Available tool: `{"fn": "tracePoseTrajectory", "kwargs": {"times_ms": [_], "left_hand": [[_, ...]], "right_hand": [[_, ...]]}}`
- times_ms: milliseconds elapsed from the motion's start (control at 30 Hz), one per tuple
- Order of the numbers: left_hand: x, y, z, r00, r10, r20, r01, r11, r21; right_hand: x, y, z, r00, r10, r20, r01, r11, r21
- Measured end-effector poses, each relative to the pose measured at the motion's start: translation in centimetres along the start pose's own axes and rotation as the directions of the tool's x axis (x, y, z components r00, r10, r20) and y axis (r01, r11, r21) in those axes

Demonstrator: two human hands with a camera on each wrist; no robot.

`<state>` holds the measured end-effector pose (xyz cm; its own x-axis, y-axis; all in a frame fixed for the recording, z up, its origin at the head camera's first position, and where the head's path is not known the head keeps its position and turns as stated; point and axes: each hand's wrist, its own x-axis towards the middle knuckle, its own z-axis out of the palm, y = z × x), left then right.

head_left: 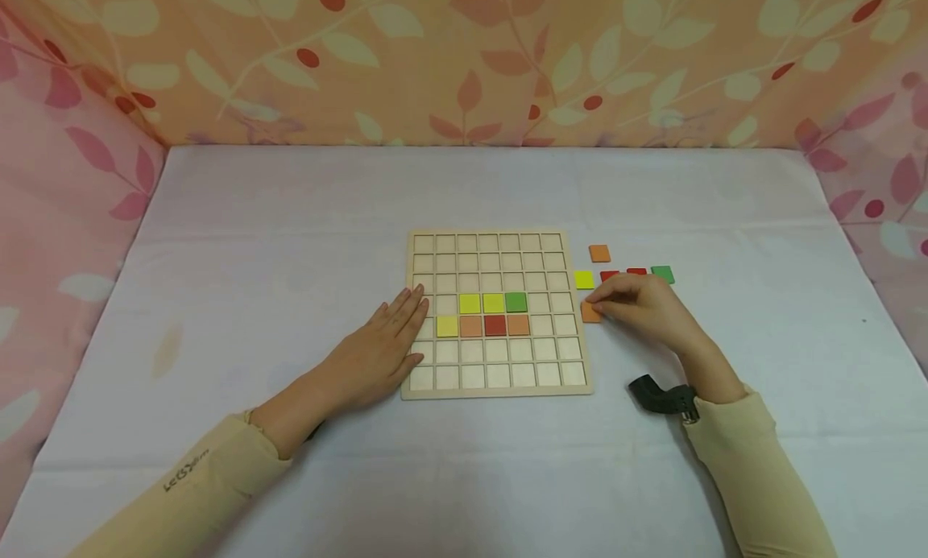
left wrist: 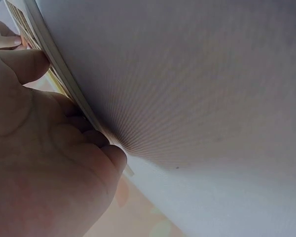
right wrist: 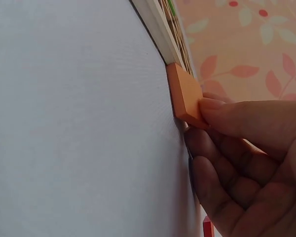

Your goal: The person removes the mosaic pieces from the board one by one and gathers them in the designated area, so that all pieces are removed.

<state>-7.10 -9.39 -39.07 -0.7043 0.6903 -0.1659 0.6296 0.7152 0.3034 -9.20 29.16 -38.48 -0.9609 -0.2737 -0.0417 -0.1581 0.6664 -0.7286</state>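
A: Left hand (head_left: 380,345), quick?
B: Fingers straight, resting on the left edge of the wooden grid board (head_left: 500,392). Thumb's out at that same edge, lower down.
A: Right hand (head_left: 645,308)?
B: Narrow. Thumb and a finger pinch an orange tile (head_left: 590,312).
A: Where's that tile?
B: Just beside the board's right edge, about level with the fourth row — can't tell whether the two touch, or whether it's off the worktop (head_left: 275,204).
A: Loose ones near it?
B: Second orange tile (head_left: 599,254) farthest back, a yellow tile (head_left: 583,280) close to the board, two red tiles (head_left: 636,271) partly behind the right hand, a green tile (head_left: 663,274) at the far right.
A: On the board?
B: Seven by seven. Fourth row from the back: yellow, yellow, green side by side. Fifth row: yellow, orange, red, orange, starting one column further left.
A: All seated?
B: They look it, one per cell, flat.
A: Anything else?
B: Black device (head_left: 656,395) at the right wrist, beige sleeves (head_left: 754,469), white cloth on the worktop, leaf-print fabric (head_left: 435,59) behind — orange at the back, pink at the sides.
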Motion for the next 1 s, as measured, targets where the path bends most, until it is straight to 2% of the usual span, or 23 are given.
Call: {"fn": "tracePoseTrajectory", "kwargs": {"times_ms": [167, 700, 1000], "left_hand": [[-0.01, 0.02, -0.03, 1.000, 0.003, -0.005, -0.003, 1.000, 0.004], [0.04, -0.04, -0.02, 1.000, 0.003, -0.007, -0.003, 1.000, 0.004], [0.08, -0.06, 0.04, 1.000, -0.003, 0.000, 0.003, 1.000, 0.004]], "right_hand": [[0.05, 0.01, 0.03, 1.000, -0.015, -0.013, 0.015, 1.000, -0.017], [0.13, -0.02, -0.11, 1.000, 0.005, -0.014, -0.005, 1.000, -0.018], [0.09, 0.13, -0.20, 1.000, 0.016, -0.013, -0.016, 1.000, 0.024]]}}
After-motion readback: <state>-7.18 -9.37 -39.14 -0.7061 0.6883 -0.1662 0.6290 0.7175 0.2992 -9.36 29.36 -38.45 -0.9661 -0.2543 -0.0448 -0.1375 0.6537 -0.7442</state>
